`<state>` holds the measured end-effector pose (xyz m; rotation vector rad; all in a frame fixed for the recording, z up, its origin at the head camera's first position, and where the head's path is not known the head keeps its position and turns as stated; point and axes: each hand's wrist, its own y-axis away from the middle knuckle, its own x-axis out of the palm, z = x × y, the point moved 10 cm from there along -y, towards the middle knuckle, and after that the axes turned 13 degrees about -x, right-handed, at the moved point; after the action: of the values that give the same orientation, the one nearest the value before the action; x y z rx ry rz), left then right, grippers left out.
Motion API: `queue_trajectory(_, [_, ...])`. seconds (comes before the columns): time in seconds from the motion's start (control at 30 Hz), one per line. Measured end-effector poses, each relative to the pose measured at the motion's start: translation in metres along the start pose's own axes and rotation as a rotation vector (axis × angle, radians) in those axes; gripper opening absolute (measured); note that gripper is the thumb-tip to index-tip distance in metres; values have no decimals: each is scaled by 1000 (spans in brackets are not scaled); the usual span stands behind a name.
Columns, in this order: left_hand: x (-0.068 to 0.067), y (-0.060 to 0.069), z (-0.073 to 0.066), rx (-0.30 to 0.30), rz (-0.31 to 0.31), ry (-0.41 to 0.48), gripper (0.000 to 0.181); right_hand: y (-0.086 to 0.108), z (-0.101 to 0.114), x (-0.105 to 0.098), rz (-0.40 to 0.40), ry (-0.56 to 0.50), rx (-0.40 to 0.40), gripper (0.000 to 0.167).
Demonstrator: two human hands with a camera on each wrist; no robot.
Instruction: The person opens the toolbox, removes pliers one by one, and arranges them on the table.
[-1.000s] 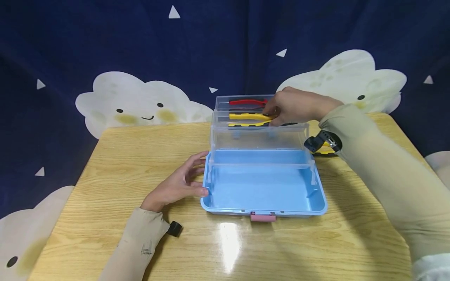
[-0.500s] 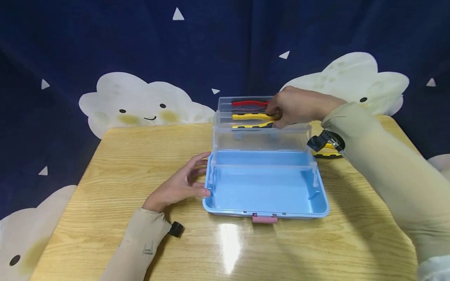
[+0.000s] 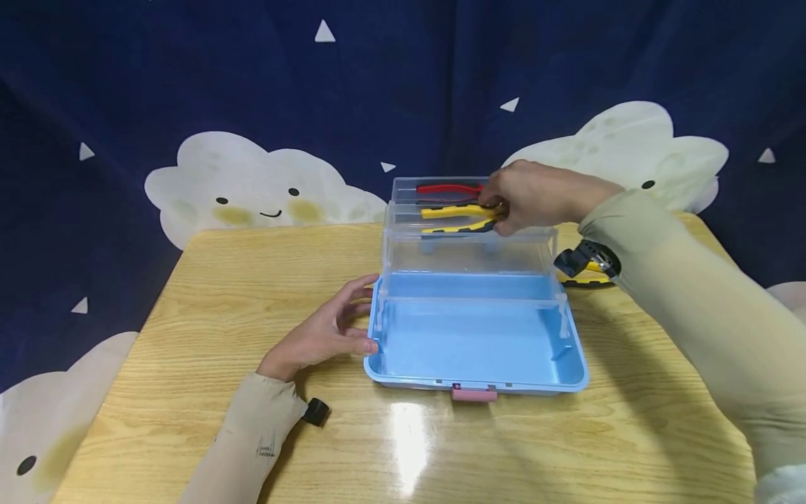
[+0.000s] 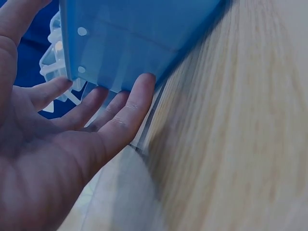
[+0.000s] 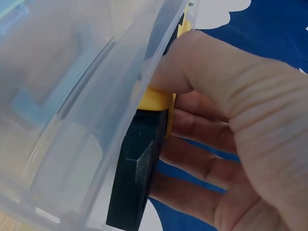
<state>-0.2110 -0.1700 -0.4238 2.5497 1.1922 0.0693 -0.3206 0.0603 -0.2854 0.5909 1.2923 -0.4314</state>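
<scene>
My right hand [image 3: 532, 192] pinches yellow-and-black-handled pliers [image 3: 456, 211] at the middle clear tray [image 3: 403, 217] of a toolbox. In the right wrist view, the thumb and fingers are on the yellow part of the pliers, with a black block-like end [image 5: 134, 168] below, beside the tray wall. Red-handled pliers [image 3: 443, 188] lie in the top tray, partly hidden by the hand. My left hand [image 3: 321, 332] rests against the left side of the light blue toolbox [image 3: 472, 346], its thumb at the rim. The left wrist view shows the extended fingers touching the blue wall [image 4: 125, 43].
Another pair of yellow-and-black-handled pliers [image 3: 585, 282] lies on the wooden table [image 3: 252, 273] right of the toolbox, partly under my right wrist. A pink latch [image 3: 474, 394] sticks out at the box's front. Behind the table hangs a dark blue cloud-patterned curtain [image 3: 352, 84].
The yellow-handled pliers have shifted slightly right and tilted a little in my right hand, relative to the tray. My left hand stays at the box's side. The head view has moved slightly.
</scene>
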Motion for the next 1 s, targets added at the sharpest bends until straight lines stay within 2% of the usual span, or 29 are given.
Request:
queue_trajectory(0.17, [0,-3,0,-11,-10,-14,104,2,-2,-2,-9,40,21,17])
queue_trajectory(0.43, [-1,-6,0,-3,-9,-12,107,2,-3,-1,32,94,38,20])
queue_trajectory(0.67, [0,-6,-1,4,0,-8,105,6,-3,-7,-17,82,9,24])
queue_trajectory(1.0, [-1,-5,-2,13,2,-3,104,14,-8,-17,-80,30,29,36])
